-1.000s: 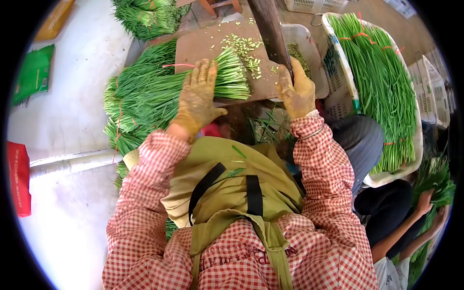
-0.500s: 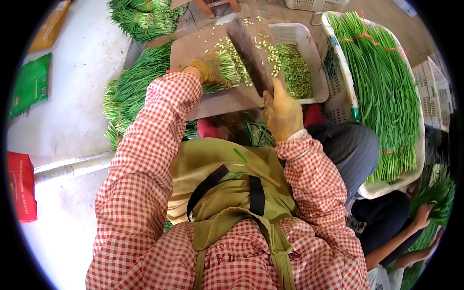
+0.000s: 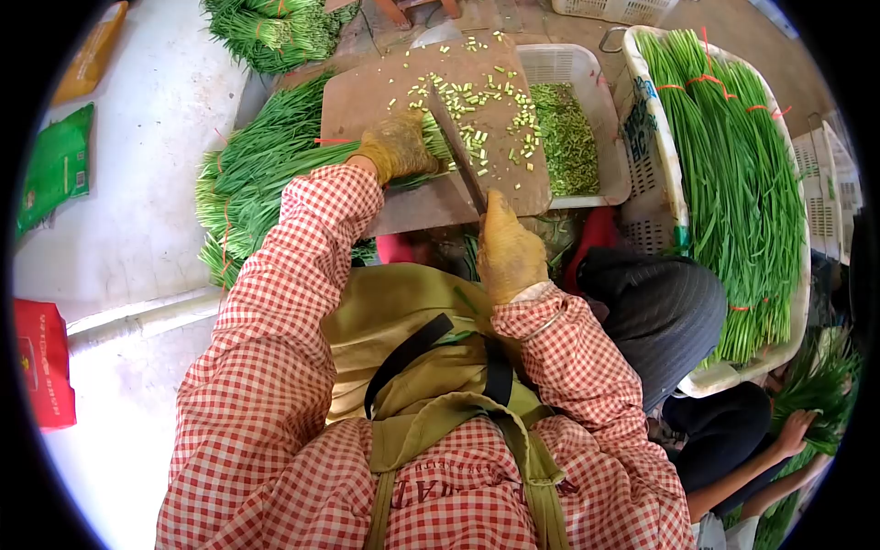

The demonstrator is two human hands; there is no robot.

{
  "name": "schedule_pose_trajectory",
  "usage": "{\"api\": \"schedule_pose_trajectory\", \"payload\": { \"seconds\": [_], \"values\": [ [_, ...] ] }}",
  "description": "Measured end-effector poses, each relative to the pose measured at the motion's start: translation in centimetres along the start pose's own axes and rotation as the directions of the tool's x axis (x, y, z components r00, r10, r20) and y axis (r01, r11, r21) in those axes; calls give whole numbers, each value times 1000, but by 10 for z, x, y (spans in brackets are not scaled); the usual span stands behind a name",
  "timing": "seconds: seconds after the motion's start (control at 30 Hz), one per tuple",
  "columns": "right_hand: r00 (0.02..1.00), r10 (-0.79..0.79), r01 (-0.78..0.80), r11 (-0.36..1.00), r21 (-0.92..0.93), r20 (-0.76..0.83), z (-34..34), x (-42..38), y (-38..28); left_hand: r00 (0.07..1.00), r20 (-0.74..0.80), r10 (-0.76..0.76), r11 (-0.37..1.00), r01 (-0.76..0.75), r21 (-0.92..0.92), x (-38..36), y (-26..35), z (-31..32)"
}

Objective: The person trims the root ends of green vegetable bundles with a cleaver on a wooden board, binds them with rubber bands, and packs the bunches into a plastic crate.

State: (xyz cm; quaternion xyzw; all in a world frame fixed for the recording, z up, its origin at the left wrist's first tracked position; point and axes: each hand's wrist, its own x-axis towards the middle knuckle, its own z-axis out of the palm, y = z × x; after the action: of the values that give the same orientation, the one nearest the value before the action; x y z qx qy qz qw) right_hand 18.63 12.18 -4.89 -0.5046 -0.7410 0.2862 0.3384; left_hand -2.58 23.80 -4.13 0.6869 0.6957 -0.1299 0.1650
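Note:
My left hand (image 3: 399,147), in a yellowish work glove, is closed around a bundle of green garlic chives (image 3: 433,137) lying across the brown cutting board (image 3: 362,96). In my gloved right hand (image 3: 510,255) is the handle of a long dark knife (image 3: 456,147). Its blade points away from me and stands at the cut end of the bundle, just right of my left hand. Short pale-green cut pieces (image 3: 481,92) lie scattered over the board's far and right parts. The handle is mostly hidden by my right fingers.
Uncut chives (image 3: 261,151) are heaped left of the board. At its right, a pale plastic basket (image 3: 616,179) holds chopped pieces. A large white crate (image 3: 674,183) carries tied chive bundles. Lower right, another person's hand (image 3: 796,431) grips chives. Green (image 3: 60,165) and red (image 3: 46,362) bags lie left.
The knife has swung left and come down closer to the bundle, its blade now seen narrower. My right hand has moved slightly left and toward me; my left hand stays on the chives.

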Motion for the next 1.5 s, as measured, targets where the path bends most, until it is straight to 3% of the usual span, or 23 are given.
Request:
{"api": "schedule_pose_trajectory", "payload": {
  "seconds": [0.07, 0.17, 0.2, 0.23, 0.3, 0.43, 0.53, 0.63, 0.67, 0.73, 0.77, 0.83, 0.87, 0.93, 1.03, 1.13, 1.17, 1.23, 1.27, 1.3, 1.37, 1.47, 1.5],
  "values": [
    [969, 141, -110, 981, -157, 201, 3, -1, -5, 999, 24, -34, 998, 33, 50, 0, 1, -3],
    [960, 174, -115, 959, -260, 218, 9, -1, -12, 997, 80, -13, 999, 11, 32, 1, 1, -6],
    [919, 267, -174, 935, -309, 289, 8, 4, -18, 997, 70, -15, 1000, 14, 19, 3, 0, -6],
    [921, 258, -161, 934, -319, 291, 8, 7, -18, 996, 85, -22, 999, 18, 47, 5, 0, -6],
    [942, 253, -227, 964, -139, 222, 8, 8, -14, 995, 98, -32, 998, 27, 57, 5, -2, -6],
    [941, 242, -227, 970, -89, 238, 13, 14, 10, 997, 77, -19, 1000, 17, 25, -2, 3, -13],
    [912, 271, -311, 946, 89, 308, 34, 30, 29, 992, 119, -46, 999, 46, 4, -1, 2, -17],
    [829, 434, -394, 901, -183, 354, 32, 58, 8, 983, 177, -43, 999, 46, -13, 2, 1, -21],
    [854, 401, -380, 916, -130, 330, 42, 60, 12, 985, 167, -34, 999, 38, -21, 4, -1, -21],
    [906, 171, 22, 895, -446, 388, 56, 63, 25, 988, 157, -3, 999, 9, -39, 4, -3, -21],
    [909, 172, 21, 890, -455, 379, 50, 55, 26, 989, 148, 6, 999, 0, -42, 3, -4, -20],
    [920, 290, -180, 910, -374, 262, 18, 49, -17, 988, 145, 56, 998, -51, -38, 4, -5, -21],
    [879, 349, -242, 914, -326, 325, 13, 55, -17, 992, 109, 62, 996, -54, -75, 1, -4, -19],
    [889, 333, -244, 926, -288, 316, 42, 79, 13, 992, 111, 53, 995, -44, -85, 8, -9, -18],
    [900, 262, -171, 947, -271, 347, 31, 101, -9, 997, 67, 32, 996, -26, -81, 8, -9, -17],
    [766, 469, -310, 869, -386, 440, 27, 98, -20, 994, 44, 97, 994, -95, -47, 5, -8, -15],
    [767, 468, -305, 867, -393, 438, 28, 94, -15, 994, 38, 98, 994, -96, -54, 6, -11, -14],
    [920, 265, -134, 905, -404, 288, 27, 86, -12, 996, 21, 88, 993, -86, -83, 3, -9, -12],
    [745, 427, -142, 852, -504, 512, 26, 103, -13, 992, 75, 105, 987, -95, -128, 6, -11, -17],
    [730, 438, -148, 851, -504, 525, 40, 114, -7, 990, 97, 103, 987, -90, -134, 12, -12, -8],
    [865, 346, -193, 898, -396, 363, 67, 137, -4, 985, 126, 117, 990, -106, -92, 25, -22, -1],
    [818, 369, -237, 915, -325, 441, 57, 162, -5, 990, 47, 129, 985, -123, -118, 7, -24, -1],
    [845, 350, -242, 924, -297, 403, 59, 167, 24, 990, -7, 137, 978, -137, -156, -3, -19, -7]
  ]
}}
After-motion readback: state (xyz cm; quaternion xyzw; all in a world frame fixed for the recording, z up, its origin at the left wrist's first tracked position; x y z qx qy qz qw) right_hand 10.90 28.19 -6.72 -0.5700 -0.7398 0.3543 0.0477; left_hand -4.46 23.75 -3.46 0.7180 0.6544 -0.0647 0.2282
